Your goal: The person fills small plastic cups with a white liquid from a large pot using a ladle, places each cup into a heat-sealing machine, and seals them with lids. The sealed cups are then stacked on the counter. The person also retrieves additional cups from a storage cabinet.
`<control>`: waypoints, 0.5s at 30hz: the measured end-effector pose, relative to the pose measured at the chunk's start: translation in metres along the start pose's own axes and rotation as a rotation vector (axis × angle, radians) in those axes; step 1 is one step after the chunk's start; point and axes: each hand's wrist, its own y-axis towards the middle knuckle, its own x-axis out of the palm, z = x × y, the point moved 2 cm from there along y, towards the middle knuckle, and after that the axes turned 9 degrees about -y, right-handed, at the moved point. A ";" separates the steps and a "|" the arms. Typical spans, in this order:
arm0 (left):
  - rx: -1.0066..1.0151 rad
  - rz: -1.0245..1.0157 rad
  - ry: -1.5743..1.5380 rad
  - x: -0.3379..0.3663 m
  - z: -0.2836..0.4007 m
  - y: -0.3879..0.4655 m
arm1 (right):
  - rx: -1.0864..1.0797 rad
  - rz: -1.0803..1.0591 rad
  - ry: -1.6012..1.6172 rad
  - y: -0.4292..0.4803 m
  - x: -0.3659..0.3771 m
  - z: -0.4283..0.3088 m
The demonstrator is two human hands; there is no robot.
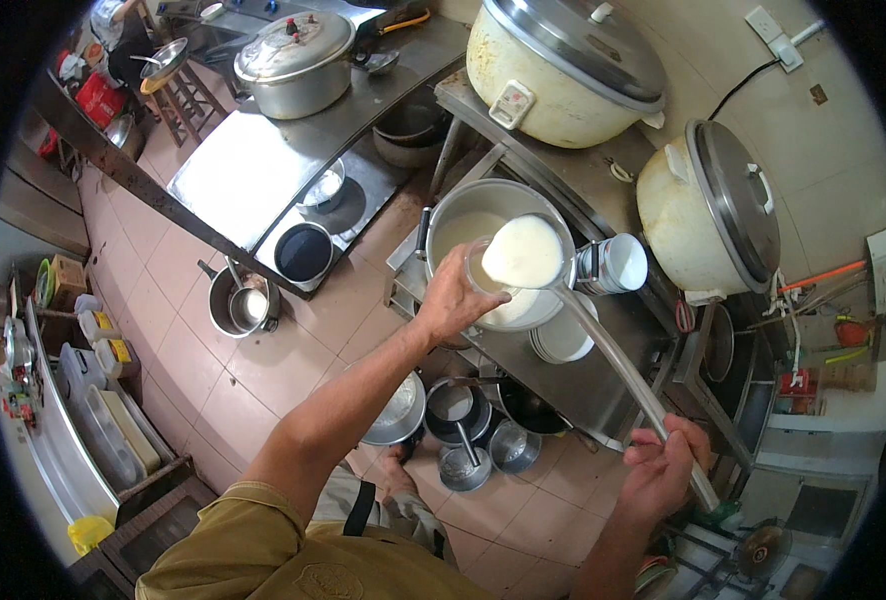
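Note:
My right hand (668, 465) grips the long metal handle of a ladle (630, 371). The ladle's bowl, filled with a milky white liquid (529, 251), is over a large metal pot (563, 225). My left hand (454, 296) holds a small bowl (474, 271) by its side, right against the ladle and above the pot. The ladle covers much of that bowl, so its contents are mostly hidden. Pale liquid (458, 229) shows inside the pot. Beside the pot lies a stack of bowls (623, 262) on its side, with white plates (570, 334) near the pot's lower edge.
Two large rice cookers (555, 105) (690, 210) stand on a raised steel shelf by the wall. Several pans (461, 465) sit on the tiled floor near my feet. A lidded pot (300, 75) rests on the steel counter (225, 172). At the upper left is another person (124, 37).

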 end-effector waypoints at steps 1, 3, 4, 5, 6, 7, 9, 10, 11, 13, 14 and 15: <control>-0.010 -0.005 -0.012 0.000 0.001 0.000 | -0.047 -0.031 -0.021 -0.003 0.000 -0.003; 0.007 0.005 -0.011 0.001 0.003 0.000 | -0.044 -0.021 -0.055 -0.008 0.001 -0.005; 0.008 0.004 -0.028 0.001 0.003 0.000 | -0.054 -0.001 -0.084 -0.011 0.001 -0.006; 0.007 0.005 -0.040 0.002 0.003 0.000 | -0.096 -0.042 -0.102 -0.014 0.002 -0.008; 0.008 0.011 -0.044 0.002 0.003 0.000 | -0.138 -0.072 -0.128 -0.016 0.002 -0.010; 0.000 0.006 -0.072 0.002 0.002 -0.001 | -0.185 -0.107 -0.155 -0.019 0.003 -0.011; -0.012 0.005 -0.115 0.003 0.000 -0.001 | -0.198 -0.182 -0.156 -0.022 0.002 -0.015; -0.005 -0.008 -0.111 0.004 -0.001 -0.001 | -0.219 -0.213 -0.160 -0.024 0.003 -0.016; 0.003 -0.022 -0.107 0.004 -0.002 0.000 | -0.248 -0.237 -0.198 -0.026 0.003 -0.018; 0.010 -0.028 -0.110 0.004 -0.003 0.000 | -0.323 -0.259 -0.301 -0.032 0.004 -0.020; 0.010 -0.021 -0.116 0.005 -0.003 0.000 | -0.330 -0.281 -0.317 -0.035 0.005 -0.021; 0.003 -0.014 -0.123 0.005 -0.002 0.000 | -0.330 -0.298 -0.352 -0.038 0.004 -0.022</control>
